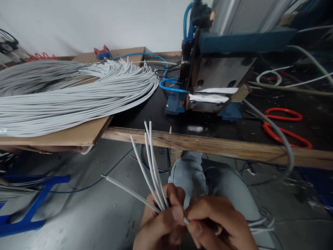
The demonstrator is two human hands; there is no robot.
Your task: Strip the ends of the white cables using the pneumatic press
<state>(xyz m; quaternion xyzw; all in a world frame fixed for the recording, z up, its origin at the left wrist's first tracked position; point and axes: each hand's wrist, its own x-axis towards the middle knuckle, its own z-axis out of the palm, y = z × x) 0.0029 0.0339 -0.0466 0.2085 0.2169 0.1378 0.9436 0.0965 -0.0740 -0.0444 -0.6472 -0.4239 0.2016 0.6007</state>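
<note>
At left, we see a large coil of pale cables point(114, 100) resting on cardboard point(78, 139). Nearer the middle, we note the left hand point(161, 222), closed around a fanned bunch of cables point(153, 170), their tips rising in front of the bench edge point(221, 143). Beside it, the right hand point(218, 222) pinches a short cable length point(186, 221) between thumb and fingers. Beyond, we find a blue-framed machine point(221, 74); at far right, a red-handled tool point(283, 109) lies on the bench.

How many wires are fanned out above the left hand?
5 show: one wire slants left; four others point up from the left hand. More may hide behind.
</note>
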